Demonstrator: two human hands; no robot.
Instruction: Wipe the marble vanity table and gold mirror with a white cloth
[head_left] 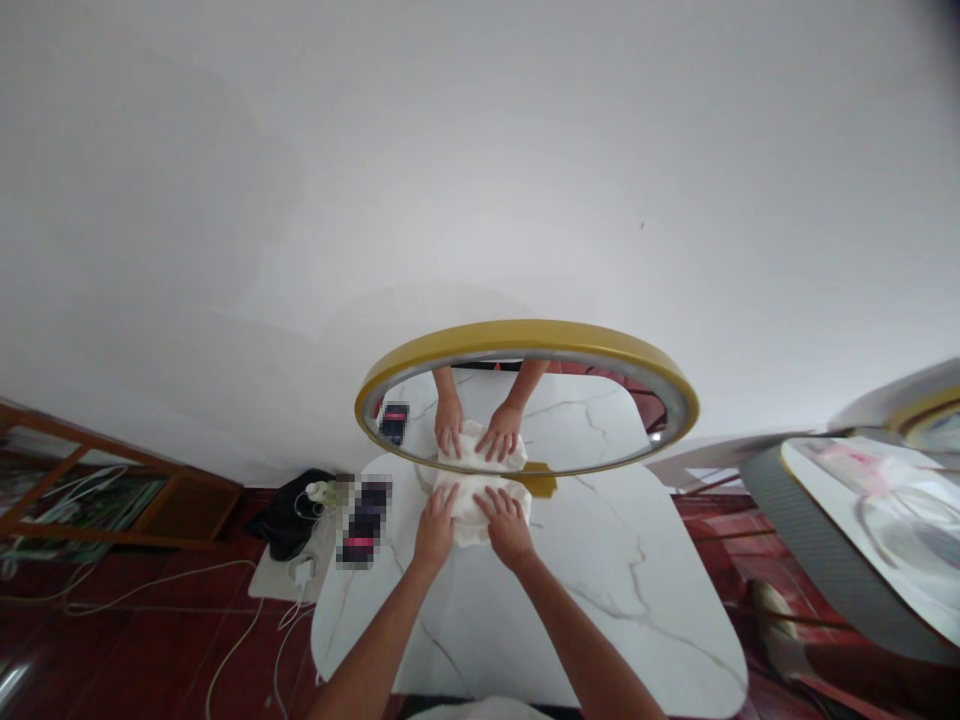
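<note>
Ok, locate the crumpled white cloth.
Head view, centre: the cloth lies on the white marble table, under the left hand and right hand, before the gold-rimmed mirror.

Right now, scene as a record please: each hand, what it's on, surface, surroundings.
left hand: flat on the white cloth, fingers spread
right hand: flat on the same cloth, beside the left
cloth: bunched, lying on the table, against the mirror's foot
table: white, grey-veined top
mirror: oval, gold frame, standing at the table's far edge; reflects both hands and the cloth
dark item: on the table left of the hands, blurred out
black bag: on the floor, left
cables: white, trailing over the red floor
</note>
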